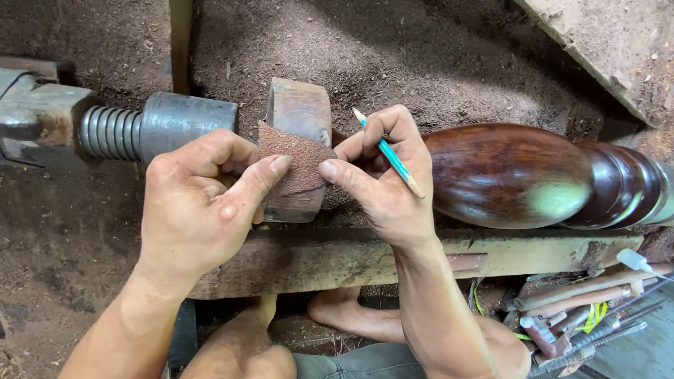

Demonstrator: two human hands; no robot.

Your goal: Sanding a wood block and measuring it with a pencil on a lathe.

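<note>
The strip of sandpaper point(298, 163) lies between the two hands, pinched at its left end by the left hand point(203, 203) and at its right end by the right hand point(382, 179). Behind the sandpaper and touching it sits the square end of the workpiece point(298, 116). The turned wooden piece point(519, 175) runs off to the right of the right hand. A pencil point(390, 154) lies across the right hand's fingers, its tip pointing away. The threaded spindle point(151, 126) lies left of and behind the left hand. The wooden rail point(337, 256) passes under both wrists. A heap of tools point(583, 316) lies to the right of the right forearm, nearer the person.
</note>
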